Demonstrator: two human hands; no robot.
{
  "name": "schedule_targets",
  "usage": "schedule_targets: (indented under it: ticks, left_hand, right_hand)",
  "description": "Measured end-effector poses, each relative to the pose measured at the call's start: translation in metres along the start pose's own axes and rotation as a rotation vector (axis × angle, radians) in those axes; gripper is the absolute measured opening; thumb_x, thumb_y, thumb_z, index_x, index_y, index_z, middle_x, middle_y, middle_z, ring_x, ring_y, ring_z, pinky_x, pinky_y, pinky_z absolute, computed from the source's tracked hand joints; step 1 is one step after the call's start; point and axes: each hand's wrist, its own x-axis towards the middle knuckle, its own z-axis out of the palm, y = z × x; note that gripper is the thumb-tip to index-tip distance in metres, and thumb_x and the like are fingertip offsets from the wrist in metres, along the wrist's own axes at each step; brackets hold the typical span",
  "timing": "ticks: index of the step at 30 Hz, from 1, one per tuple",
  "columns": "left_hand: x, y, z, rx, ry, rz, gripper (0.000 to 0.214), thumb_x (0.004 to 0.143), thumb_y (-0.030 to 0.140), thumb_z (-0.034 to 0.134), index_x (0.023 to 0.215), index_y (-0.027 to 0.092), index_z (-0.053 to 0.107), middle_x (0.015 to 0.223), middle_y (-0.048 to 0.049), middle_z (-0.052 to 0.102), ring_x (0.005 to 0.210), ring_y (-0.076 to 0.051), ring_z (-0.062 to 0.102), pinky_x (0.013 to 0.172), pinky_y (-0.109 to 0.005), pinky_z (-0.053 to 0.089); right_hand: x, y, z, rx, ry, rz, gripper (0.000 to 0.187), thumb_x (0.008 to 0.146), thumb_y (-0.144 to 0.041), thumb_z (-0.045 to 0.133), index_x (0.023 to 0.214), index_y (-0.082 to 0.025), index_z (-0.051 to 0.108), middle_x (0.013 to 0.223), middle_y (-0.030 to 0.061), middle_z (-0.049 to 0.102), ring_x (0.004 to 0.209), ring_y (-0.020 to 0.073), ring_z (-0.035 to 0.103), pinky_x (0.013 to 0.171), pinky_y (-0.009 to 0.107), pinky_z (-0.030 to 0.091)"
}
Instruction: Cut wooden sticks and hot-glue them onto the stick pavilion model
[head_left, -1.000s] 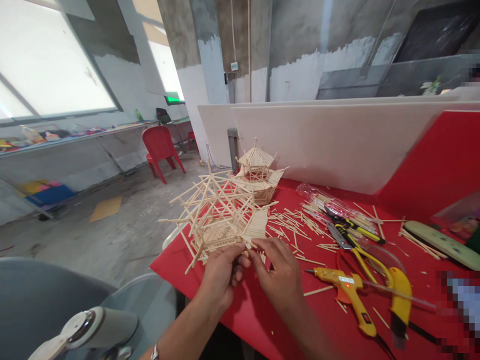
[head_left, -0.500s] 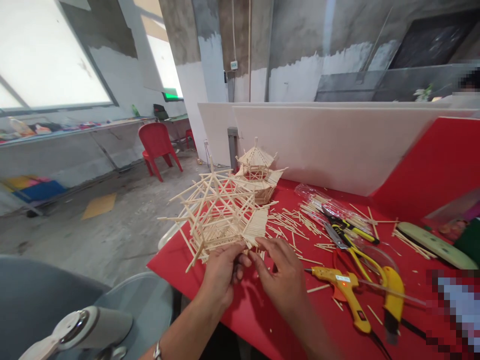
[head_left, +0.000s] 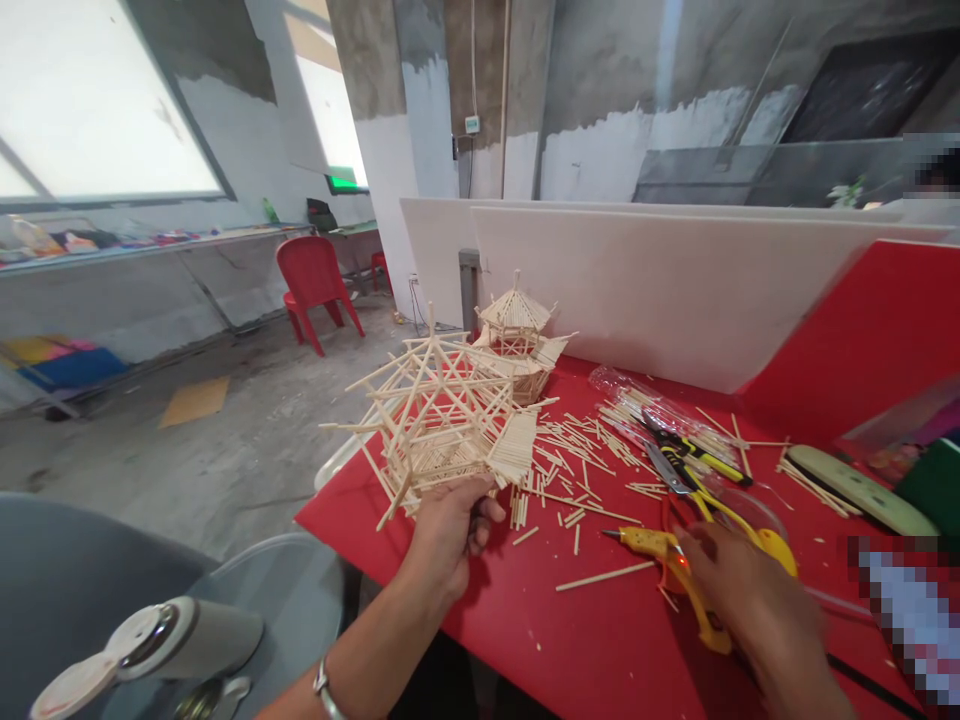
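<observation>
My left hand (head_left: 450, 530) is closed on the near lower edge of a pavilion-like model made of thin wooden sticks (head_left: 439, 400). One slatted roof panel (head_left: 514, 446) fills the model's right side, while much of the rest is open framework. At the right, my right hand (head_left: 750, 590) is over the back of a yellow hot glue gun (head_left: 649, 542), which lies on the red tabletop with a small red light showing. Its fingers are partly hidden and slightly blurred, so their grip is unclear. Loose sticks (head_left: 574, 445) lie between the hands.
A second stick pavilion (head_left: 517, 325) stands behind the first. Pliers (head_left: 667, 465), a yellow-handled cutter (head_left: 712, 455) and a plastic bag of sticks (head_left: 637, 400) lie to the right. White boards (head_left: 600, 290) border the table's back. A flask (head_left: 202, 640) lies on a grey stool at lower left.
My right hand has left the model's near edge and moved right to the glue gun. My left hand stays on the model, which has barely shifted.
</observation>
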Motion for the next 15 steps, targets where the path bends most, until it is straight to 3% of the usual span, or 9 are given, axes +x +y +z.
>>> schedule_targets:
  ticks: [3, 8, 15]
  left_hand:
    - [-0.001, 0.0, 0.0, 0.001, -0.005, 0.005, 0.018, 0.067, 0.029, 0.066, 0.062, 0.015, 0.057, 0.045, -0.0001, 0.06, 0.028, -0.004, 0.037, 0.029, -0.016, 0.018]
    - [0.001, -0.001, 0.0, -0.009, 0.0, -0.017, 0.02, 0.067, 0.03, 0.067, 0.061, 0.015, 0.056, 0.045, 0.0007, 0.059, 0.028, -0.004, 0.037, 0.029, -0.015, 0.019]
    - [0.001, -0.001, 0.0, -0.004, 0.004, -0.021, 0.018, 0.067, 0.03, 0.067, 0.065, 0.015, 0.058, 0.044, 0.0012, 0.059, 0.028, -0.004, 0.037, 0.029, -0.015, 0.019]
  right_hand:
    - [-0.001, 0.024, 0.006, 0.013, -0.052, 0.085, 0.047, 0.083, -0.061, 0.042, 0.091, -0.025, 0.071, 0.086, 0.0133, 0.073, 0.075, 0.0322, 0.07, 0.06, 0.039, 0.047]
    - [-0.007, 0.033, 0.021, 0.065, -0.106, 0.125, 0.051, 0.078, -0.068, 0.045, 0.092, -0.026, 0.071, 0.082, 0.0146, 0.073, 0.078, 0.035, 0.07, 0.067, 0.043, 0.05]
    - [-0.01, 0.05, 0.04, 0.108, -0.15, 0.008, 0.053, 0.071, -0.074, 0.051, 0.08, -0.026, 0.07, 0.074, 0.0087, 0.073, 0.075, 0.0329, 0.07, 0.066, 0.038, 0.05]
